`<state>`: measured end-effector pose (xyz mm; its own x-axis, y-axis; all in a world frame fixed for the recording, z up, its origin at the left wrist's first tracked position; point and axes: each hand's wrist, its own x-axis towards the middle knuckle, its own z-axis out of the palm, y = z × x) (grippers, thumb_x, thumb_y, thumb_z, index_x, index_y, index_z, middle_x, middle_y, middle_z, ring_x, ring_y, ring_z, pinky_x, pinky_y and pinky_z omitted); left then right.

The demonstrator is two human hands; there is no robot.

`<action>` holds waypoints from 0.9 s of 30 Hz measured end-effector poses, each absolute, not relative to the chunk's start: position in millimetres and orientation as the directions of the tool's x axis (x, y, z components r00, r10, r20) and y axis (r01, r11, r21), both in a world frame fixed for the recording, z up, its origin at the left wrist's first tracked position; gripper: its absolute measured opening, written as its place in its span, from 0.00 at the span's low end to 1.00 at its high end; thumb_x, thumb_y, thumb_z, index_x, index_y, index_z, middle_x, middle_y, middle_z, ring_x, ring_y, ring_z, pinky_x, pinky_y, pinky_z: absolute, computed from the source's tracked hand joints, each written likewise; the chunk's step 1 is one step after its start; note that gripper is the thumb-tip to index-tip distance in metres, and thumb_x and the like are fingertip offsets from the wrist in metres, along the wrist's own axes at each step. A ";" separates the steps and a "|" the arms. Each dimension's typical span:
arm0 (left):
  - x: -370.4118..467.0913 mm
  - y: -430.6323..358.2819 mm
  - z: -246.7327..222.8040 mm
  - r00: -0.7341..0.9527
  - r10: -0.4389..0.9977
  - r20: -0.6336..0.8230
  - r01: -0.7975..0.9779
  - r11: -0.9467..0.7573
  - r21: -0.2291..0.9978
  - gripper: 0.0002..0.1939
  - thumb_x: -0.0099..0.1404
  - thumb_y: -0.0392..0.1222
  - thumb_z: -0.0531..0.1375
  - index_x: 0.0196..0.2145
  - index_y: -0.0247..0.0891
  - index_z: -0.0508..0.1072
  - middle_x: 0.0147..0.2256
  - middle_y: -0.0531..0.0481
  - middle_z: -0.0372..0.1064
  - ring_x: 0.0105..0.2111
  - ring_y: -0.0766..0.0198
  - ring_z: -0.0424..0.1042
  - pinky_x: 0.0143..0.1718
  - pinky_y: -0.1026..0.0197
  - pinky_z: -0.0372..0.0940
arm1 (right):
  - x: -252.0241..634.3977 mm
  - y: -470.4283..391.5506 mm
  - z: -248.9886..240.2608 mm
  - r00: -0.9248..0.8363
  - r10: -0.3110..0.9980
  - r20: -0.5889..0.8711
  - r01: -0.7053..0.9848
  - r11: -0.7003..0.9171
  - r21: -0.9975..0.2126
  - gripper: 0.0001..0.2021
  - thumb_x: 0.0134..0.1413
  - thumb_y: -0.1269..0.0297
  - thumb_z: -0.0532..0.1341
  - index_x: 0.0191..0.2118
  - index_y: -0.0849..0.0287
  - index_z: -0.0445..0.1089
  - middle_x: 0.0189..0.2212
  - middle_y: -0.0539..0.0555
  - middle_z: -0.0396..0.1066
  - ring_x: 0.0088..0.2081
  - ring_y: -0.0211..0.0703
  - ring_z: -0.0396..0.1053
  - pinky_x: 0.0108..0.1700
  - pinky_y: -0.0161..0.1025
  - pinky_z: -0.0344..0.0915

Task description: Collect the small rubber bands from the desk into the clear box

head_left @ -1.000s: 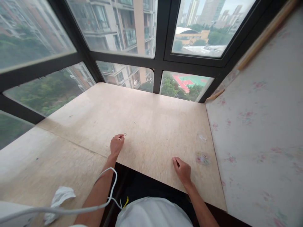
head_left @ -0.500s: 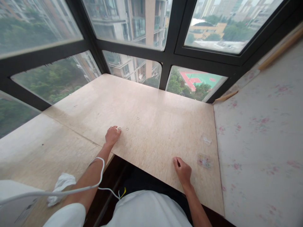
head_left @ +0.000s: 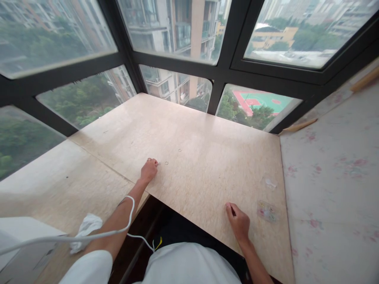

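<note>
A small, thin, round, metal-looking ring (head_left: 159,163) appears to be pinched between the closed thumb and fingertips of the left hand (head_left: 149,169), low over the pale, marbled tabletop (head_left: 201,181); so slight a thing probably allows only a fingertip grip. From it, a second thin ring (head_left: 166,163) is seen just beside at three o'clock, and a third thin ring (head_left: 179,150) at two o'clock, presumably kept apart so that none overlap. At the left hand's four o'clock, the right hand (head_left: 239,223) is loosely curled, thumb against forefinger; whether anything is enclosed cannot be told. Between its two and three o'clock, a clear plastic box with coloured contents (head_left: 275,213) is placed, perhaps for easy reach.
</note>
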<state>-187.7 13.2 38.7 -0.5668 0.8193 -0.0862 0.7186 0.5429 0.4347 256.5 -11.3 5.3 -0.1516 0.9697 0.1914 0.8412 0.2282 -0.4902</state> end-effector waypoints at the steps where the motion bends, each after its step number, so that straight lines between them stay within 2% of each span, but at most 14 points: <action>1: -187.8 13.5 39.0 -0.572 0.815 -0.088 0.703 0.543 0.460 0.06 0.63 0.34 0.53 0.29 0.39 0.67 0.39 0.44 0.65 0.37 0.56 0.69 0.37 0.57 0.60 | 256.6 -11.0 5.7 -0.148 0.971 0.190 0.837 0.225 -0.498 0.28 0.63 0.47 0.46 0.31 0.61 0.77 0.20 0.54 0.73 0.21 0.42 0.69 0.26 0.34 0.56; 5: -185.2 12.3 40.1 -0.634 0.768 -0.094 0.585 0.556 0.591 0.06 0.59 0.32 0.54 0.26 0.39 0.63 0.34 0.45 0.65 0.38 0.54 0.68 0.38 0.56 0.60 | 256.3 -10.4 6.3 -0.141 0.971 0.192 0.834 0.221 -0.506 0.28 0.63 0.47 0.46 0.31 0.61 0.76 0.20 0.54 0.73 0.20 0.42 0.69 0.26 0.34 0.56; 8: -176.1 8.2 39.7 -0.705 0.700 -0.112 0.434 0.551 0.713 0.05 0.60 0.33 0.53 0.28 0.40 0.60 0.29 0.48 0.65 0.35 0.56 0.69 0.37 0.56 0.61 | 256.1 -10.1 6.6 -0.150 0.971 0.185 0.831 0.226 -0.509 0.26 0.63 0.48 0.47 0.31 0.61 0.75 0.20 0.53 0.73 0.21 0.42 0.69 0.26 0.34 0.56; 12: -151.7 2.5 38.6 -0.725 0.668 -0.168 0.207 0.444 0.872 0.01 0.62 0.37 0.51 0.32 0.40 0.58 0.29 0.51 0.65 0.27 0.63 0.70 0.28 0.61 0.62 | 255.3 -9.7 7.1 -0.168 0.966 0.195 0.835 0.244 -0.493 0.25 0.63 0.50 0.47 0.30 0.61 0.75 0.20 0.52 0.72 0.21 0.42 0.68 0.26 0.34 0.54; 15: -126.7 -0.7 40.4 -0.673 0.711 -0.203 0.065 0.331 0.941 0.05 0.60 0.42 0.53 0.30 0.39 0.58 0.28 0.52 0.65 0.21 0.67 0.67 0.20 0.65 0.58 | 254.2 -9.5 7.7 -0.165 0.964 0.208 0.839 0.248 -0.484 0.24 0.63 0.51 0.48 0.30 0.61 0.74 0.19 0.52 0.71 0.21 0.41 0.67 0.26 0.34 0.53; 21: -73.5 -8.6 54.8 -0.471 0.862 -0.185 -0.119 0.146 0.982 0.13 0.57 0.50 0.59 0.30 0.38 0.62 0.29 0.51 0.68 0.19 0.72 0.62 0.20 0.67 0.57 | 252.1 -9.1 8.3 -0.122 0.971 0.206 0.833 0.213 -0.511 0.22 0.61 0.53 0.49 0.29 0.60 0.74 0.20 0.52 0.71 0.22 0.41 0.66 0.27 0.34 0.52; 27: -23.9 -15.6 67.3 -0.232 0.962 -0.145 -0.380 0.047 0.924 0.16 0.58 0.51 0.63 0.31 0.38 0.62 0.25 0.54 0.67 0.18 0.73 0.61 0.20 0.67 0.54 | 248.7 -9.6 10.4 -0.064 0.979 0.191 0.814 0.162 -0.558 0.19 0.59 0.54 0.51 0.29 0.59 0.75 0.20 0.52 0.71 0.23 0.41 0.66 0.28 0.34 0.53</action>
<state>-23.9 -15.6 67.3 -0.2322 0.9619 -0.1447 -0.3795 0.0473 0.9240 248.7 -9.6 10.4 -0.0639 0.9794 0.1914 0.8138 0.1621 -0.5580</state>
